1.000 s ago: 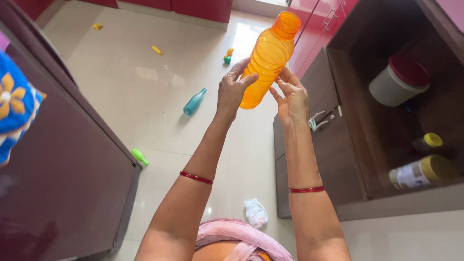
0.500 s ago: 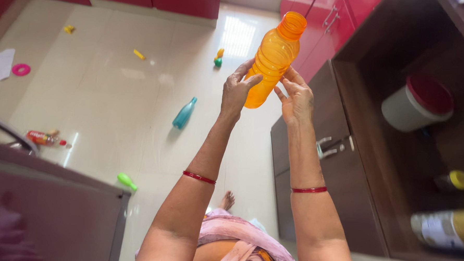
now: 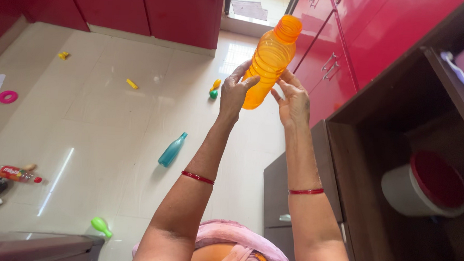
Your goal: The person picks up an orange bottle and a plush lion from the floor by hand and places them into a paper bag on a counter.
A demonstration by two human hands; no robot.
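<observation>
Both hands' grip (image 3: 264, 98) around orange bottle (image 3: 269, 59)

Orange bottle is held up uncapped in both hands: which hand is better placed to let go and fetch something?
Probably the right hand: only its fingertips touch the orange bottle at the side, while the left hand wraps further round the lower body, giving the firmer grip.
</observation>
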